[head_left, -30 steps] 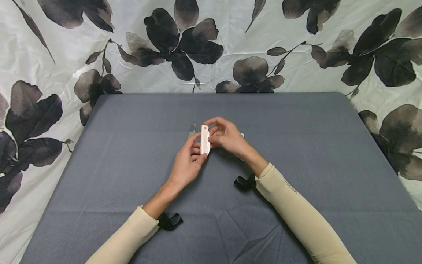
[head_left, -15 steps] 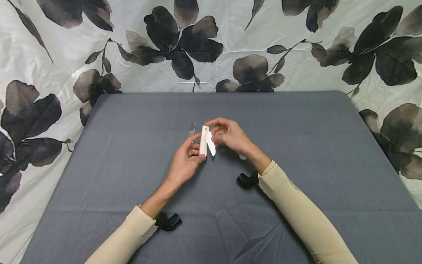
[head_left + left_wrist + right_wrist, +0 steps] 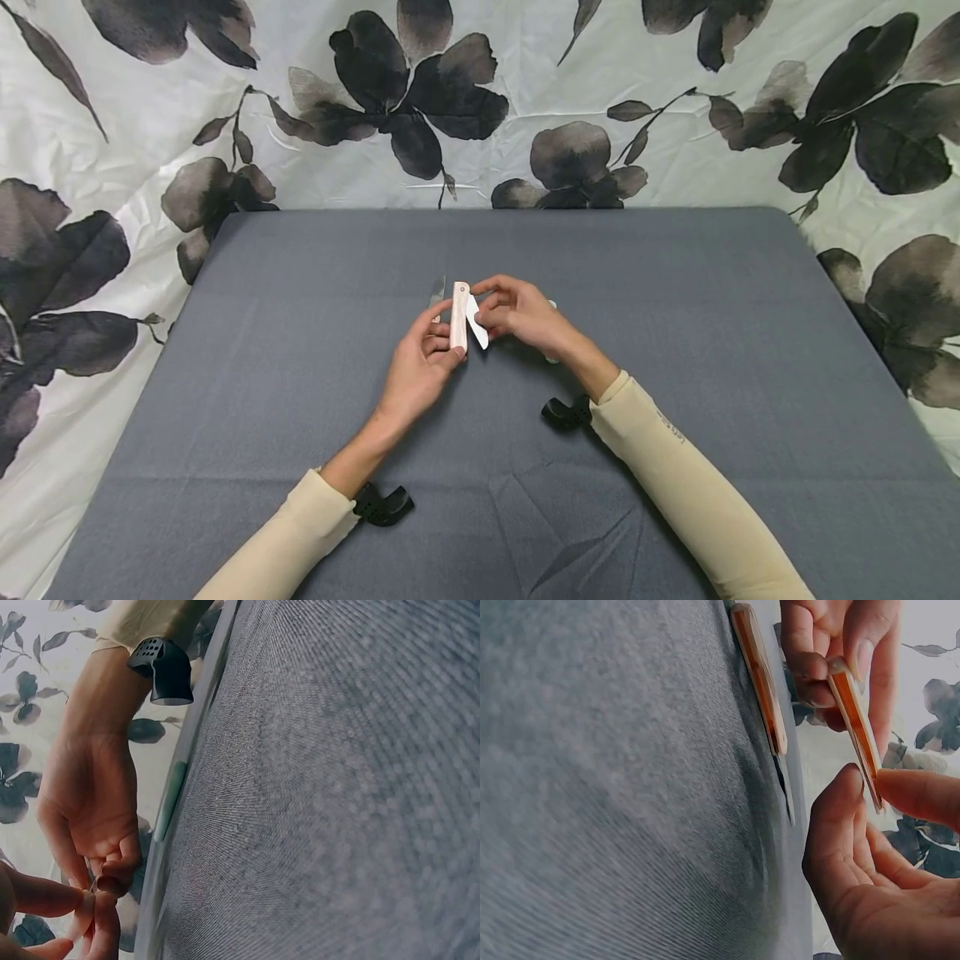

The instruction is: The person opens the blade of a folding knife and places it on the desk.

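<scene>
My left hand (image 3: 417,373) holds a folding knife (image 3: 459,318) by its pale pinkish handle, upright over the table just left of centre. Its white blade (image 3: 477,325) stands partly out from the handle, angled down and to the right. The thumb and fingers of my right hand (image 3: 528,315) pinch the blade near the pivot end. In the right wrist view the held knife's handle (image 3: 855,712) shows an orange inside. A second knife (image 3: 761,682) lies on the cloth with its blade out; in the head view my left hand partly hides it, leaving the blade (image 3: 438,292) visible.
Grey cloth covers the table (image 3: 300,350), with creases near the front. A pale green object (image 3: 172,799) lies on it, mostly hidden behind my right hand in the head view. Black wrist mounts (image 3: 384,506) stick out below both wrists. A floral curtain (image 3: 465,100) hangs behind.
The knife's blade has swung out from its handle to the right, pinched by my right hand. Both hands have shifted only slightly, the knife moving a little left.
</scene>
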Demonstrator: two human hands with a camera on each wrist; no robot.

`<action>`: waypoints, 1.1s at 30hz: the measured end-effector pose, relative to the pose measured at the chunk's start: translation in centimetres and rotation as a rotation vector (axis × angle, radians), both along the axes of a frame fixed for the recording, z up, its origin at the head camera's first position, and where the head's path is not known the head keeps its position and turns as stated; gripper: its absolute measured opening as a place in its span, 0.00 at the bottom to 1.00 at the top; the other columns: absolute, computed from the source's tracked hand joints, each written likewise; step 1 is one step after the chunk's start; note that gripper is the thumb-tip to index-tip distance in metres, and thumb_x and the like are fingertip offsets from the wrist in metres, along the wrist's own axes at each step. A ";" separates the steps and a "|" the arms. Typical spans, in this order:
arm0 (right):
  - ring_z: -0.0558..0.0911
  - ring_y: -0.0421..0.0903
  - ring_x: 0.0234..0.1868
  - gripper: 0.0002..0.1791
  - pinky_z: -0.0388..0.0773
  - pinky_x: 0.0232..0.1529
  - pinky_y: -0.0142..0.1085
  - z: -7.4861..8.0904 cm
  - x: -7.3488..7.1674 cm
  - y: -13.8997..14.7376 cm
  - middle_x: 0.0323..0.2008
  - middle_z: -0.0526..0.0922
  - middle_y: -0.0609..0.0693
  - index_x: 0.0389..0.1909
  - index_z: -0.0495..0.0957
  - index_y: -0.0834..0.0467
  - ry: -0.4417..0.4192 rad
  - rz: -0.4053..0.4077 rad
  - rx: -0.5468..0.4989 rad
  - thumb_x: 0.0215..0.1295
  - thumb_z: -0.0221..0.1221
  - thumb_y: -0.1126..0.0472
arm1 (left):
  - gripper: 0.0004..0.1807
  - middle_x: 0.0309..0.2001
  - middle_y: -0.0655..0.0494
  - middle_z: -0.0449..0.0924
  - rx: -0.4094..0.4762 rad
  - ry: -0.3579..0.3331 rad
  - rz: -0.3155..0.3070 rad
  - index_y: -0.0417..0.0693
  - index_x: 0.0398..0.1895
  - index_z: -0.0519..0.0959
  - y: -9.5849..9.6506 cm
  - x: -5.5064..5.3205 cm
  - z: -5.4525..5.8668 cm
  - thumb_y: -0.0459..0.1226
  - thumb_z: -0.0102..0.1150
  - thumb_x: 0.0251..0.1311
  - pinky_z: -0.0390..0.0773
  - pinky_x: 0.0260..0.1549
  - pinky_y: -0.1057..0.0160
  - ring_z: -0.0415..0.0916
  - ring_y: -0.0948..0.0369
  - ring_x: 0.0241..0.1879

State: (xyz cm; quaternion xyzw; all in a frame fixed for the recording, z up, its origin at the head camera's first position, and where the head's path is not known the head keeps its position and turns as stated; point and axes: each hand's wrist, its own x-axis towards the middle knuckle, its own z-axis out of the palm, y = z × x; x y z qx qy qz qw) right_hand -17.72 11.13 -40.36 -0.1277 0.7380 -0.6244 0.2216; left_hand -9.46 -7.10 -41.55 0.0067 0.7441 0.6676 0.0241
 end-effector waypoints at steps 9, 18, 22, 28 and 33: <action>0.81 0.40 0.31 0.19 0.85 0.36 0.34 0.2 0.2 0.0 0.34 0.81 0.50 0.58 0.74 0.71 0.024 0.023 -0.027 0.68 0.60 0.74 | 0.39 0.52 0.39 0.78 0.009 -0.014 0.012 0.47 0.78 0.65 0.2 -0.2 0.1 0.21 0.60 0.62 0.82 0.42 0.74 0.83 0.56 0.45; 0.82 0.39 0.33 0.18 0.85 0.35 0.35 0.3 -0.1 0.3 0.37 0.83 0.51 0.59 0.76 0.70 0.077 0.025 -0.010 0.69 0.61 0.72 | 0.38 0.54 0.38 0.81 0.008 -0.007 0.026 0.49 0.76 0.67 0.2 -0.4 0.2 0.22 0.61 0.63 0.81 0.45 0.74 0.83 0.53 0.49; 0.82 0.40 0.32 0.18 0.85 0.35 0.34 0.2 -0.4 0.5 0.37 0.83 0.52 0.58 0.77 0.70 0.070 0.031 -0.010 0.69 0.61 0.73 | 0.39 0.56 0.37 0.81 0.006 -0.006 0.031 0.49 0.76 0.67 0.3 -0.5 0.2 0.21 0.62 0.62 0.82 0.44 0.74 0.83 0.50 0.51; 0.82 0.39 0.32 0.18 0.84 0.35 0.35 0.2 -0.8 0.9 0.38 0.84 0.55 0.59 0.79 0.69 0.066 0.032 0.011 0.69 0.61 0.72 | 0.38 0.56 0.37 0.81 -0.004 -0.006 0.035 0.48 0.75 0.68 0.3 -0.6 0.3 0.19 0.61 0.61 0.81 0.44 0.74 0.83 0.51 0.49; 0.80 0.40 0.30 0.16 0.81 0.34 0.34 0.2 -1.2 1.3 0.37 0.84 0.55 0.58 0.82 0.67 0.103 0.026 0.047 0.70 0.61 0.71 | 0.39 0.54 0.37 0.81 0.009 -0.001 0.035 0.48 0.76 0.68 0.4 -0.7 0.3 0.18 0.60 0.61 0.81 0.43 0.75 0.83 0.52 0.48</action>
